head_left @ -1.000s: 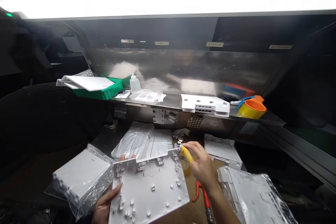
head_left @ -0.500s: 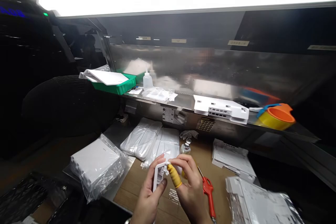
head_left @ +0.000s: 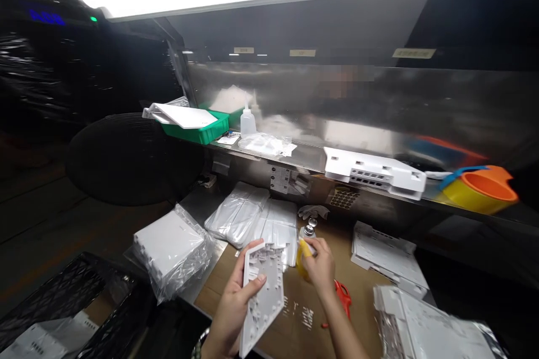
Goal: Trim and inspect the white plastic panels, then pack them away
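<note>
My left hand (head_left: pixel 236 297) grips a white plastic cover (head_left: pixel 269 291) by its left edge, thumb on the inner face. The cover is tilted, its ribbed, clipped inside turned toward me. My right hand (head_left: pixel 320 263), a yellow wrap on one finger, is away from the cover with its fingers curled. It is by a small bottle with a metal cap (head_left: pixel 310 227) and a yellow rounded object (head_left: pixel 301 266); what lies in its fingers is hidden. A red air blow gun (head_left: pixel 343 296) is partly behind my right forearm.
Bagged white covers lie left (head_left: pixel 168 244) and right (head_left: pixel 433 325). Behind are clear plastic bags (head_left: pixel 240 213). The shelf holds a green bin (head_left: pixel 206 132), a squeeze bottle (head_left: pixel 247 122), a white housing (head_left: pixel 374 171) and tape rolls (head_left: pixel 484 190). A black crate (head_left: pixel 54 291) stands lower left.
My right hand has left the white cover and moved right and away to the bottle. My left hand has turned the cover so its inside faces me. The view has shifted slightly left.
</note>
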